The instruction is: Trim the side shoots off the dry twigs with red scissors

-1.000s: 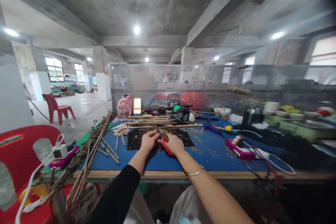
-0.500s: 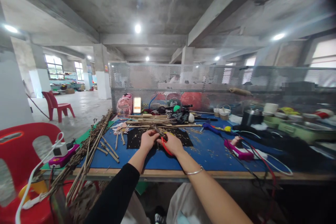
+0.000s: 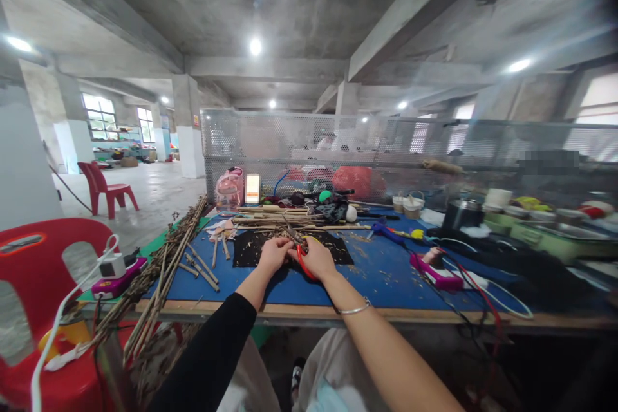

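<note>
My left hand [image 3: 273,253] pinches a thin brown twig piece [image 3: 288,229] over a black mat [image 3: 251,251] on the blue table top [image 3: 381,273]. My right hand [image 3: 316,259] grips red-handled shears [image 3: 302,260], whose blades meet the twig between the two hands. The hands touch each other near the middle of the table. Wood chips litter the mat around them.
Long sticks [image 3: 164,270] lie along the table's left edge, more sticks [image 3: 280,219] behind the mat. A purple glue gun [image 3: 434,273] with cables lies right. A red chair [image 3: 33,283] holds a power strip [image 3: 116,270]. A mesh fence [image 3: 338,148] backs the table.
The view has tilted down a little. Both hands stay together at the twig with the shears, shifted slightly up in the picture.
</note>
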`<state>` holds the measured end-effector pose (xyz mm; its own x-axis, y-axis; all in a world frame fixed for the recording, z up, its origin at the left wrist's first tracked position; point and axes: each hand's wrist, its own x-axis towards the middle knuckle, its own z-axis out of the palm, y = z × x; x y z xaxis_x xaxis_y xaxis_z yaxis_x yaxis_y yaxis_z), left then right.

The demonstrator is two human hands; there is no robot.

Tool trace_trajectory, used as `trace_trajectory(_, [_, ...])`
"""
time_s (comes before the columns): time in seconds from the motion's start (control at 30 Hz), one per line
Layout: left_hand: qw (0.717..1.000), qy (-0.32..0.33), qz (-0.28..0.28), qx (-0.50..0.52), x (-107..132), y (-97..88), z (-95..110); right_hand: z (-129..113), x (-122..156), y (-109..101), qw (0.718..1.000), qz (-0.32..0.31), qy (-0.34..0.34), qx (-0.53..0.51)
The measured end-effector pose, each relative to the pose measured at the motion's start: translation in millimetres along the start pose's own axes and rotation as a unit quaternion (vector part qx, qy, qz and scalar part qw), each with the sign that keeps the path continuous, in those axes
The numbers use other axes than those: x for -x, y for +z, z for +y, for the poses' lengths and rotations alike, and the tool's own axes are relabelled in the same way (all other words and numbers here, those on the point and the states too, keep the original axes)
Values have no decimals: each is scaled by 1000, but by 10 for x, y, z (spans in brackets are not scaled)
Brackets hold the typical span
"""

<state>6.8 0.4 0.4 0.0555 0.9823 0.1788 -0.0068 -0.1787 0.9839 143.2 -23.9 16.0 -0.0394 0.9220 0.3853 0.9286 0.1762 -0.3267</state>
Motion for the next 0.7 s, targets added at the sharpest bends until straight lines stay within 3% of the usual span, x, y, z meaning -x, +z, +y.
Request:
trace_trajectory(0.43, [999, -9, 23, -20, 5, -12, -13, 12, -24, 23, 999, -31, 30, 23])
trace_trajectory(0.7, [1000, -7, 5, 25, -35, -6, -54, 18, -22, 29, 999, -26, 27, 30])
